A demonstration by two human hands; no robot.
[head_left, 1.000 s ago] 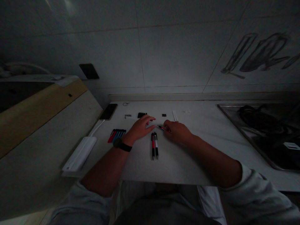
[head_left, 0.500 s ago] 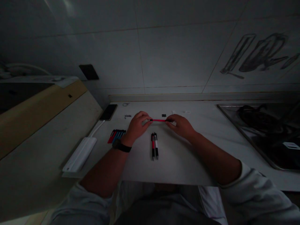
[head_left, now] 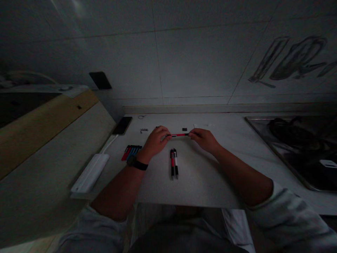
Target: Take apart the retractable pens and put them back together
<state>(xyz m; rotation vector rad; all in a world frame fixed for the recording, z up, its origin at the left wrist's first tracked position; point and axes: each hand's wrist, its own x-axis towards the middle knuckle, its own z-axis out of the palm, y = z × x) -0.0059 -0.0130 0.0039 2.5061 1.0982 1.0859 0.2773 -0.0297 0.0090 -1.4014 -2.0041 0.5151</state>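
A red and black pen [head_left: 181, 135] is held level between my two hands, above the white counter. My left hand [head_left: 157, 140] pinches its left end, where the clip shows. Closed on the black right end is my right hand [head_left: 203, 138], whose fingers cover the tip. Below the hands, two pens lie side by side, a red and black pen [head_left: 172, 163] and a white and black pen [head_left: 176, 163]. Left of my left hand lies a row of red and blue pen parts [head_left: 131, 152], partly behind my wrist. Small springs [head_left: 144, 130] rest above them.
A phone [head_left: 122, 125] is cabled to a white power bank [head_left: 91, 172] on the left. Small black pieces [head_left: 184, 129] and clear bits [head_left: 195, 125] lie behind my hands. A metal-rimmed sink [head_left: 273, 160] holding dark items bounds the right. A tiled wall [head_left: 195, 66] stands behind.
My right hand has shifted slightly right along the pen. The pen has turned, and its clip now faces up near my left fingers.
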